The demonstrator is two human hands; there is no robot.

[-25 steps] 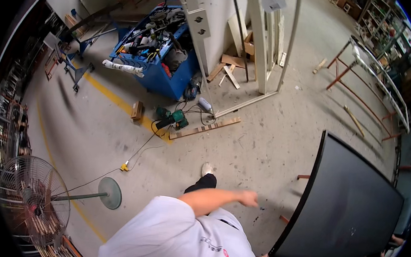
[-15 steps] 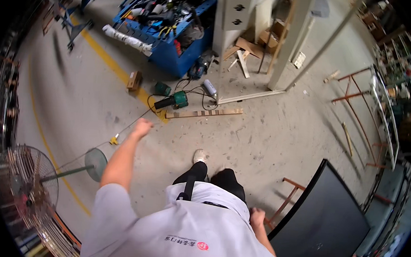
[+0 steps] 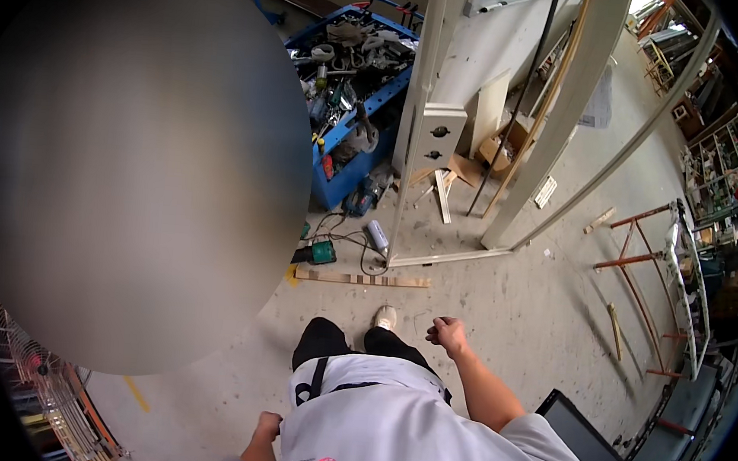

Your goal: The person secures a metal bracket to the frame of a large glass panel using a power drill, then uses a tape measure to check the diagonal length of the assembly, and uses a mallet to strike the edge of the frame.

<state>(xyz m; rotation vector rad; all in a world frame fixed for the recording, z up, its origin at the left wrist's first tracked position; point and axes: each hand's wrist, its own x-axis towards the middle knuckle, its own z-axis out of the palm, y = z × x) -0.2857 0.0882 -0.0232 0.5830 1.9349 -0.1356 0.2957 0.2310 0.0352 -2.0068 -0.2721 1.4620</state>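
My right hand (image 3: 448,333) swings forward over the concrete floor, its fingers loosely curled, and nothing shows in them. Down by my left hip is my left hand (image 3: 268,425), seen from above with its fingers mostly hidden. Neither hand touches any object. On the floor ahead lie a striped wooden strip (image 3: 365,279) and a green-and-black power tool (image 3: 319,253) with a dark cord. A white-and-grey can or bottle (image 3: 377,235) lies just beyond them.
A blue tool cart (image 3: 352,164) heaped with tools stands ahead-left, beside a white post-and-frame structure (image 3: 406,147). Red metal trestles (image 3: 635,260) stand right; a dark flat panel (image 3: 586,447) leans near my right elbow. A blurred round patch covers the upper left. A wire fan guard (image 3: 21,359) is lower left.
My left hand has swung back to my hip and my right hand has come forward. My feet have swapped lead. The cart and frame appear closer; the dark panel has slid back.
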